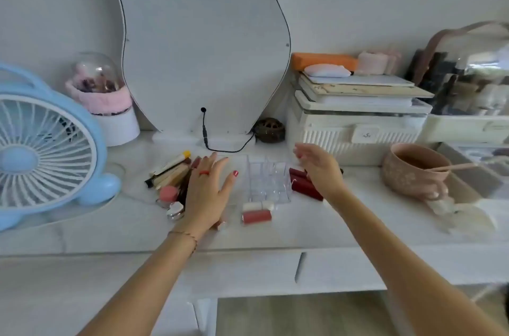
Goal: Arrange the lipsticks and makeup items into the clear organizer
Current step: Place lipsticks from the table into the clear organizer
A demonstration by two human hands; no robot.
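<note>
Clear organizer point(268, 180): centre of frame, on white desk point(303, 228), compartments seemingly empty.
Left hand point(209, 192): grip spread, holding nothing, just left of organizer.
Right hand point(319, 167): grip relaxed, empty, above dark red lipsticks point(304, 184).
Stick pile point(170, 170): centre-left.
Advice: steady organizer; insert lipsticks upright, one per compartment.

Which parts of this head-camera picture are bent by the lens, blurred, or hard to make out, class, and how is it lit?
Head view: wide-angle bending curves the desk edge and swells the blue fan; soft, even light, faint shadows; the right hand is slightly blurred; the clear organizer nearly vanishes against the white top.
</note>
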